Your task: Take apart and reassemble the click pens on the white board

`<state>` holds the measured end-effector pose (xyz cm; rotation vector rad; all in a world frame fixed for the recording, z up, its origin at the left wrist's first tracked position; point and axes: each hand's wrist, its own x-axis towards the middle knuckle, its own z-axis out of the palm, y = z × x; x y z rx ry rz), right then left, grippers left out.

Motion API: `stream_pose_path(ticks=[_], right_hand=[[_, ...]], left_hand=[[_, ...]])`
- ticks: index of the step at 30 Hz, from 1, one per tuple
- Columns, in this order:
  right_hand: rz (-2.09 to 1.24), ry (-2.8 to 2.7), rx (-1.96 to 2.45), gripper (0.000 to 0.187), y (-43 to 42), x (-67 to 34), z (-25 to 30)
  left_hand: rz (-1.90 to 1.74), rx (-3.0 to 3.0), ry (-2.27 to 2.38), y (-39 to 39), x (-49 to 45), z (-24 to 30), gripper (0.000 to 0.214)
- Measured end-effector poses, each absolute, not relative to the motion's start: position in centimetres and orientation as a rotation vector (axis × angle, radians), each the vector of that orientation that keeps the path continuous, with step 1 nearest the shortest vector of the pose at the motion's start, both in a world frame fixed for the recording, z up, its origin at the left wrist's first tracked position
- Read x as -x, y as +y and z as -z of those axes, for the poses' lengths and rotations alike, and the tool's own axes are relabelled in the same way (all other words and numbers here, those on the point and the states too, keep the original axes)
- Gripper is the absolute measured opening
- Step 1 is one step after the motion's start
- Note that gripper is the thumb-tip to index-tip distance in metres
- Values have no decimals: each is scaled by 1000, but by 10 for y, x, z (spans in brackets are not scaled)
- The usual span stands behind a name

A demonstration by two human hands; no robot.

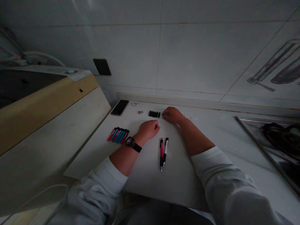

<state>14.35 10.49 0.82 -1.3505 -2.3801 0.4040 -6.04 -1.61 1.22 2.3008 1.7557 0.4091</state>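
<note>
My left hand (149, 129) rests closed on the white tabletop, and whatever its curled fingers hold, if anything, is hidden. Beyond it, my right hand (172, 114) has its fingers drawn together low over the table, just right of a row of small black cylindrical parts (154, 114). Too little shows to tell what the right fingertips pinch. Nearer me lie two assembled pens, a red and black pen (161, 153) and a white and black pen (166, 150), side by side. A row of red and blue pen barrels (118, 135) sits left of my watch.
A phone (120, 107) lies at the table's back left, near a thin ring (134, 103) and several small metal pieces (140, 112). A white-sided appliance (58, 125) borders the left. To the right is a metal-edged stove (262, 147); a tiled wall (192, 56) rises behind.
</note>
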Motion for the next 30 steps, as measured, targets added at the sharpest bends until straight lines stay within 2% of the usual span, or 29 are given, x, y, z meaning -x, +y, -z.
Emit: stream_pose_path(ticks=[11,19,30], right_hand=[[-312,-2417,1100,27,98,-179,4],[-343,-2430,1110,20,85,-161,4],[-134,-2441,1046,20,91,-167,11]], left_hand=[[-420,-2312,1752,-16,61,-12,19],[-426,-2290,1749,-17,60,-15,17],[-407,-2288,1756,-17,60,-15,17]])
